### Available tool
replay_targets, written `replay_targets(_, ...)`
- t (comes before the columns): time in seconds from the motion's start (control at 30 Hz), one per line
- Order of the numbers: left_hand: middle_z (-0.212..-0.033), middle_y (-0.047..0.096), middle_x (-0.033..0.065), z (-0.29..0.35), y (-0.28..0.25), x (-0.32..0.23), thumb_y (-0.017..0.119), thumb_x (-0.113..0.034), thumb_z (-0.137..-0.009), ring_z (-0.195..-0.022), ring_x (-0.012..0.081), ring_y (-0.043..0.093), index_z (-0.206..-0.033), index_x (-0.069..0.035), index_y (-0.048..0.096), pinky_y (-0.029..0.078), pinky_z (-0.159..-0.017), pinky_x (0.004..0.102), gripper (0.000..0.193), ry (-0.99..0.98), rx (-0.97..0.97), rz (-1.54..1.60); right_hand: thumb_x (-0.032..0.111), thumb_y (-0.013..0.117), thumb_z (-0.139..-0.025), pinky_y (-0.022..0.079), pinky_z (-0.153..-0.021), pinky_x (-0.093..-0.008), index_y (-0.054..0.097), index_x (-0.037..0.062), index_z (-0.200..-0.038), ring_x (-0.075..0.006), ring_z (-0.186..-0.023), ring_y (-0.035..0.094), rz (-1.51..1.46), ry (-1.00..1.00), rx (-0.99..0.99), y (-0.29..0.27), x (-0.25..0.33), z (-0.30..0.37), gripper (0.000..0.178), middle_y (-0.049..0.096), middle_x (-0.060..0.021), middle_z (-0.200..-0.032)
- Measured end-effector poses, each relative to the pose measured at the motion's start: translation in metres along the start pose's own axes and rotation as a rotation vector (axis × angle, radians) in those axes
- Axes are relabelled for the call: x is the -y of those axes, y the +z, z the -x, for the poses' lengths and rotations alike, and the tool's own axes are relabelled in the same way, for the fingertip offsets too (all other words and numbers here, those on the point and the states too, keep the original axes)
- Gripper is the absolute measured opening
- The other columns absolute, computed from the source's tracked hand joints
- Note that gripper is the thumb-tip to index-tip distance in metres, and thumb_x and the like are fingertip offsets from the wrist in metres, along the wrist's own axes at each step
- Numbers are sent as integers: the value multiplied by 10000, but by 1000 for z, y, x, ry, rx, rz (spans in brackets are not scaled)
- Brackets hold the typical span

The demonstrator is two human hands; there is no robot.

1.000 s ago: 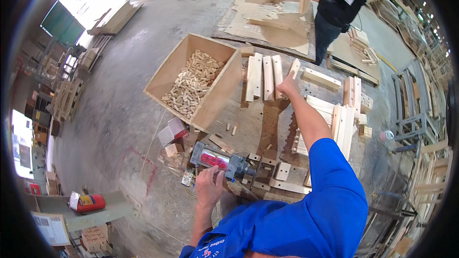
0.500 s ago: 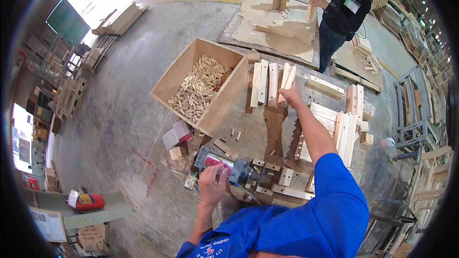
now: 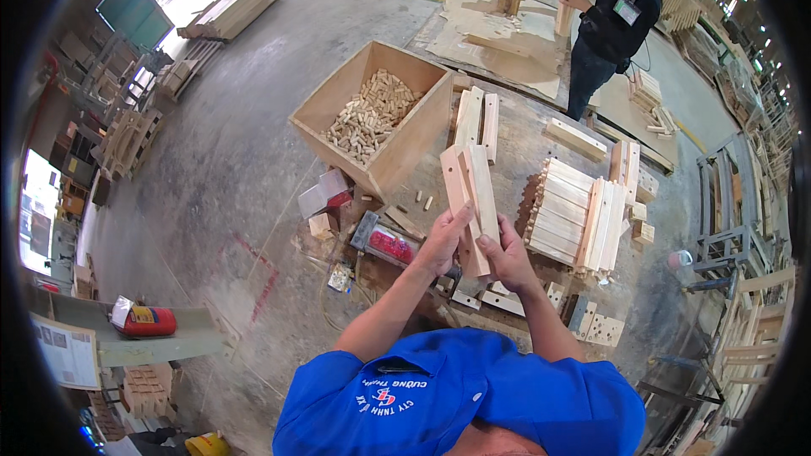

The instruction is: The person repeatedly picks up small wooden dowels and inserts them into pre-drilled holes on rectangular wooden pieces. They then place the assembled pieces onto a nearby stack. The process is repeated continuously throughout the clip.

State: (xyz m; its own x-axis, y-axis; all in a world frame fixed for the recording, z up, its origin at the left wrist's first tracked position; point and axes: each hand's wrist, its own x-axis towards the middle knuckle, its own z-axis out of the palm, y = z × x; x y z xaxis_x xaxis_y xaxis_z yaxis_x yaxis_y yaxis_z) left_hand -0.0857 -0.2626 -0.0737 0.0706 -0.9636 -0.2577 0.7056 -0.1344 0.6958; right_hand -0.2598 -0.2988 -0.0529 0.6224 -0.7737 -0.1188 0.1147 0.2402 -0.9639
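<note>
In front of my chest, my left hand [image 3: 444, 241] is wrapped around a pale wooden slat [image 3: 454, 181] with a drilled hole near its far end. My right hand [image 3: 508, 258] grips a second wooden slat [image 3: 482, 190] beside it, thumb on top. The two slats lie side by side, tilted away from me, and appear to touch along their length. Below and left of them is a clamp-like fixture [image 3: 391, 244] with a red part, partly hidden by my left forearm. Beyond the held pieces, several more drilled slats [image 3: 490, 122] rest on the worktable.
An open wooden box [image 3: 414, 145] holding many short dowels [image 3: 372, 118] stands at the left. Stacked slats [image 3: 562, 203] lie to the right, with drilled blocks [image 3: 604, 329] nearer. Loose dowels [image 3: 428, 202] lie near the box. Another person [image 3: 610, 29] works at the far table.
My right hand has come back from the row of slats, bringing slats toward me. My left hand has left the fixture and now holds one too.
</note>
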Motion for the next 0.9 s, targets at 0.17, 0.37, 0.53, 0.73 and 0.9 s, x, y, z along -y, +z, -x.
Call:
replay_targets(0.17,-1135,733,90,22,0,6,612,-310,-1143,-1019,174,744,-1297,-59,600,645,-867,355,295,78,-106,25,214,674,-1093,594,-927,-358,455,-10,-1496,-181,-1082,719,38,-8,-47,5,3,18,511,705,-153,-1287)
replay_targets(0.37,-1082,689,86,46,-10,0,507,-365,-1181,-953,182,715,-1303,-65,559,622,-833,344,327,226,-316,-153,236,739,-1059,632,-872,-377,515,-11,-1428,-203,-1003,749,-58,-54,65,31,7,15,497,711,-156,-1262)
replay_targets(0.53,-1134,642,54,66,12,2,373,-433,-1212,-1014,145,643,-1336,-58,554,563,-914,328,434,353,-300,6,285,811,-1004,612,-875,-372,611,6,-1327,-187,-1018,727,429,-109,15,48,-3,16,471,710,-120,-1218)
replay_targets(0.73,-1156,596,21,83,14,5,439,-398,-1205,-974,84,557,-1357,-66,520,523,-883,298,374,545,-363,-39,294,712,-1014,579,-812,-468,651,23,-1254,-385,-958,705,1151,-342,-60,87,37,35,367,679,-204,-1159)
replay_targets(0.9,-1177,585,29,101,8,5,485,-421,-1186,-1009,76,544,-1422,-68,464,502,-918,291,425,480,-237,-54,242,658,-1012,564,-821,-544,615,31,-1310,-471,-988,676,1075,-391,29,85,8,41,368,655,-237,-1116)
